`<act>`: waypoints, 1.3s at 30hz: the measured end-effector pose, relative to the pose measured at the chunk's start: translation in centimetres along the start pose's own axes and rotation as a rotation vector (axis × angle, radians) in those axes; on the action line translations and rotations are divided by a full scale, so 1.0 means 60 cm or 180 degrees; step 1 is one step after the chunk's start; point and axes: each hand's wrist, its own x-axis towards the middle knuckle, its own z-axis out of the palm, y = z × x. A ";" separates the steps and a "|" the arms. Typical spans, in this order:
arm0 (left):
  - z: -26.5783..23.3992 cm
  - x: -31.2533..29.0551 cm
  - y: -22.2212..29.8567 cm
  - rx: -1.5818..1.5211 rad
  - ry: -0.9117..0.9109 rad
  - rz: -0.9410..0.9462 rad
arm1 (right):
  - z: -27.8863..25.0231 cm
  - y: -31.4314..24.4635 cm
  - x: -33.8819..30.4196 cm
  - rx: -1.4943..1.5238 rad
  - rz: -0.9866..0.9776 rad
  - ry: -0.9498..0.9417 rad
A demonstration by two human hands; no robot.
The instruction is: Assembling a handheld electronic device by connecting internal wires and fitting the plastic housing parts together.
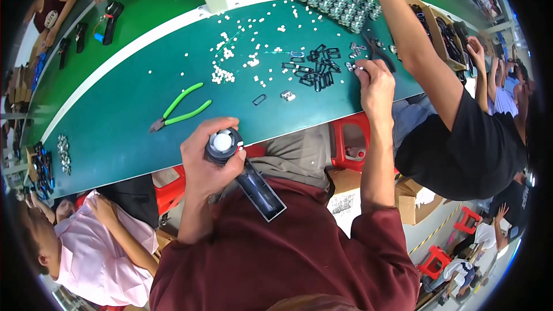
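Observation:
My left hand [208, 158] is closed around the round head of a black handheld device housing [260, 191]. A white dome sits in the middle of that head, and the long hollow handle points down toward my lap. At the right, my right hand [377, 83] pinches a small silvery part [351, 67] just over the table. Beside its fingertips lie several loose clear-and-metal parts [357, 50] and a pair of dark-handled pliers [377, 55]. A pile of black rectangular frames [319, 69] lies left of this hand. One frame [260, 99] and one metallic part [288, 96] lie apart, nearer me.
Green-handled cutters [181, 106] rest on the green table [127, 121]. Small white pieces [224, 72] are scattered mid-table. A stack of clear-and-metal parts [340, 4] stands at the back. A co-worker's arm [409, 34] reaches across at right; another person in pink [101, 247] sits left.

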 end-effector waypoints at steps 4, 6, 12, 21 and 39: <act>-0.008 0.003 -0.005 0.0003 0.0043 0.0077 | 0.003 -0.003 -0.007 0.0126 -0.0038 0.0067; -0.012 -0.001 -0.005 0.0015 0.0110 -0.0006 | 0.012 -0.005 -0.008 0.0282 0.0048 0.0060; -0.019 0.008 -0.011 -0.0182 0.0231 -0.0044 | 0.005 -0.084 -0.046 0.2255 0.0917 -0.0458; -0.031 0.002 -0.015 0.0291 0.0247 0.0223 | 0.044 -0.119 -0.031 0.2232 0.0765 -0.0727; -0.024 -0.001 -0.018 0.0595 0.0180 0.0337 | 0.047 -0.133 -0.070 0.0193 -0.0646 -0.0404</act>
